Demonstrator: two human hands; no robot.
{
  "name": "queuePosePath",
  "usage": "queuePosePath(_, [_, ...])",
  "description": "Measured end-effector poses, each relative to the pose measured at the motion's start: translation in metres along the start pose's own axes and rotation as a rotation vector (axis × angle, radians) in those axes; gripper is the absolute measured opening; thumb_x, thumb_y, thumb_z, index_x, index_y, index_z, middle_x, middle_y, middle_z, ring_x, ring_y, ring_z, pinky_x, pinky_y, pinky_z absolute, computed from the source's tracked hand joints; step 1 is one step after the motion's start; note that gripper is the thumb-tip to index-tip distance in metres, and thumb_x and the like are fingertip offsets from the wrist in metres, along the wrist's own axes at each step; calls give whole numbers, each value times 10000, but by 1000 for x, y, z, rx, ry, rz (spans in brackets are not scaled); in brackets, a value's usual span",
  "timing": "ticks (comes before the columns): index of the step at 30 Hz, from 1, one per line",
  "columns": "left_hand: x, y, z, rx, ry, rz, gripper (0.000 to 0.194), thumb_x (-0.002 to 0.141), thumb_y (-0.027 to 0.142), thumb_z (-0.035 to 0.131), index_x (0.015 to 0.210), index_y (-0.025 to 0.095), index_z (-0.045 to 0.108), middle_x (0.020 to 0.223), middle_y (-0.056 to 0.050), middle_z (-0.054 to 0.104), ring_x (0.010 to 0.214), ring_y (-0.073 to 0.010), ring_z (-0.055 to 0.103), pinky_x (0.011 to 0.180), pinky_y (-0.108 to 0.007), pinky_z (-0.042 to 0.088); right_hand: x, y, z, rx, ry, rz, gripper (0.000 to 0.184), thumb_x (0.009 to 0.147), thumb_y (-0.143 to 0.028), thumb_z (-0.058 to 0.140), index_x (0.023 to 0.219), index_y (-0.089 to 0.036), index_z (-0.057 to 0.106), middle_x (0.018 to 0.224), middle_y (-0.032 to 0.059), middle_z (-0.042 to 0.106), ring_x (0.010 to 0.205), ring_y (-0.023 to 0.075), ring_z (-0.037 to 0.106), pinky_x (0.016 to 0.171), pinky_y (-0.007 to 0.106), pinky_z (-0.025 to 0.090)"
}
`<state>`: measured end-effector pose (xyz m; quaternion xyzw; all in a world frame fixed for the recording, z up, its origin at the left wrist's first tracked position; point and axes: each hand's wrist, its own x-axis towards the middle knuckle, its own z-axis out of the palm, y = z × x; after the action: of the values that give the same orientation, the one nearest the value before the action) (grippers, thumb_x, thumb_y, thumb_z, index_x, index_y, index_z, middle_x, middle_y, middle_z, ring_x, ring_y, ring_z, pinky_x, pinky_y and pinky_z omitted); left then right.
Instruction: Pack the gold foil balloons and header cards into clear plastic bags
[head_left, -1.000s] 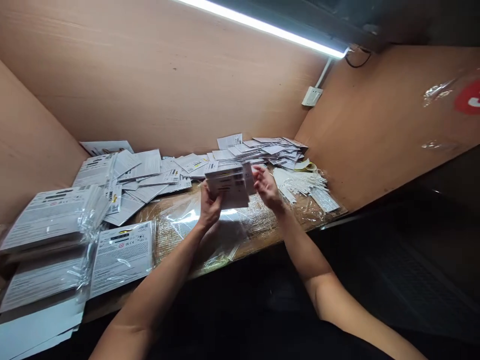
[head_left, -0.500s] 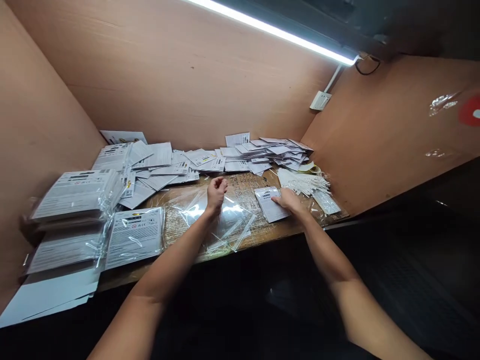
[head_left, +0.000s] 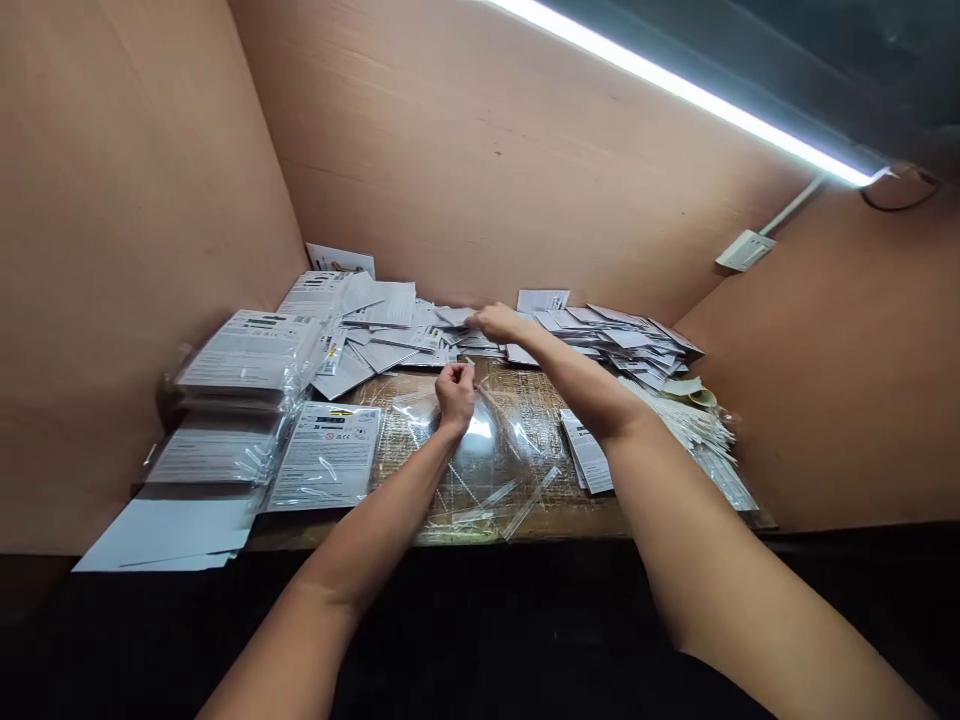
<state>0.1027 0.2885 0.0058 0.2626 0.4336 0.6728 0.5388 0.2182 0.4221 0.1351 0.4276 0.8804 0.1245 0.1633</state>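
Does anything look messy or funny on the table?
Yes: the printed cards lie in a jumbled heap against the back wall, overlapping at odd angles, unlike the neater bagged stacks at left.

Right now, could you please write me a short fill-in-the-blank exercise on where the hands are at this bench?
1. The hand reaching out to the pile of printed cards is the ____ hand.
2. The clear plastic bag lies under the ____ hand.
3. A lit fluorescent tube hangs ____ the wooden table.

Missing words: right; left; above.
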Motion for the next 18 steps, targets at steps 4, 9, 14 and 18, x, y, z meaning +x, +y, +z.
queuePosePath(4, [-3,10,-8,367,-15,553,259,911,392,724,1054,177,697,1041,-118,718,984,-247,671,936,-368,517,-18,14,-52,-84,224,-2,320,1068,-126,437,1162,-161,741,1138,156,792,1102,286,684,942,397,438])
queuePosePath(9, [-7,25,-14,567,-106,710,597,803,561,855,1219,164,692,1384,-226,669,1423,-395,543,1154,-467,429,-87,-26,-72,-6,147,-274,145,1042,-203,629,977,-199,759,919,74,771,964,224,650,920,362,413])
queuePosePath(14, [-16,19,-5,330,-300,296,339,905,523,764,850,188,763,771,-80,751,787,-259,725,740,-328,540,-87,4,-36,427,242,-143,262,1094,-297,555,1191,-183,770,1094,90,810,950,194,704,874,324,497])
queuePosePath(18, [-18,23,3,-175,-1,221,310,852,456,779,987,177,754,954,-83,795,868,-239,752,799,-340,592,-37,33,10,491,289,177,427,1062,-275,571,1447,-118,670,1412,179,728,1282,291,680,1098,415,498])
